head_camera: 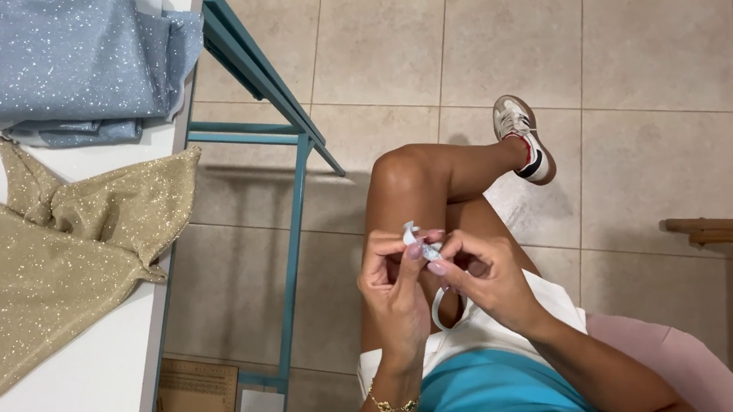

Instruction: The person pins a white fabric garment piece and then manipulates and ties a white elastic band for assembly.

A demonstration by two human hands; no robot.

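Both hands pinching a white strap end over the lap.
Left hand (391, 277) and right hand (477, 274) grip white strap (433, 296); loop hangs loose at 6 o'clock, gold sparkly fabric (38, 265) untouched on tabletop (84, 408).

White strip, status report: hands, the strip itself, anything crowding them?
Left hand and right hand both pinch the white strip over the lap. A loop of it hangs below. Gold fabric lies apart on the table; nothing crowds them.

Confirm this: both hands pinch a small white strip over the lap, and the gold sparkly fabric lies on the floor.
Not quite. In the head view both hands, left hand and right hand, do pinch the white strip, but the gold sparkly fabric lies on the white table, not the floor.
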